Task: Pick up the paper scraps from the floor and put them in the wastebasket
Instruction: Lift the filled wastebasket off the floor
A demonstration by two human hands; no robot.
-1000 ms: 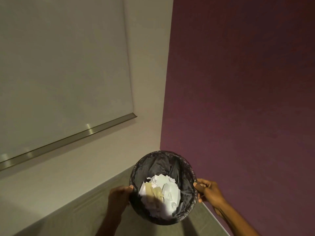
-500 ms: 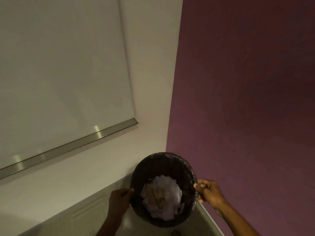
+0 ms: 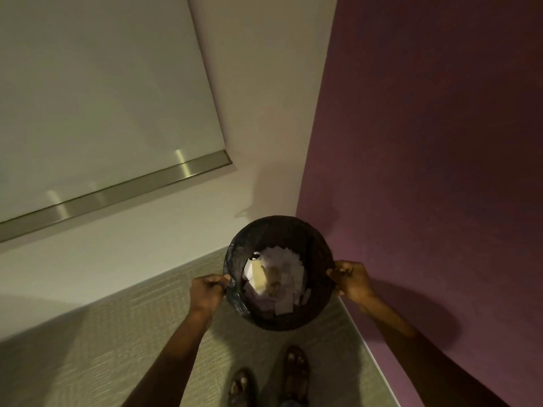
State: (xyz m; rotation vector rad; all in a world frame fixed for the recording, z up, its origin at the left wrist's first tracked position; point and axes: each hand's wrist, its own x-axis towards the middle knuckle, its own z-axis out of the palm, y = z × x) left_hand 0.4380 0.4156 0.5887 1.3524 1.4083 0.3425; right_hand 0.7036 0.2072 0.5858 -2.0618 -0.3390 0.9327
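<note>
Both arms had stretched farther out, the left grip and right grip pinching the wastebasket rim at nine and three o'clock, paper scraps inside, suggesting cleanup was nearly finished.

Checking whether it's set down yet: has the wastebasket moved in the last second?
Yes, slightly: the wastebasket has drifted left against the wall corner, far rim still at its foot.
</note>
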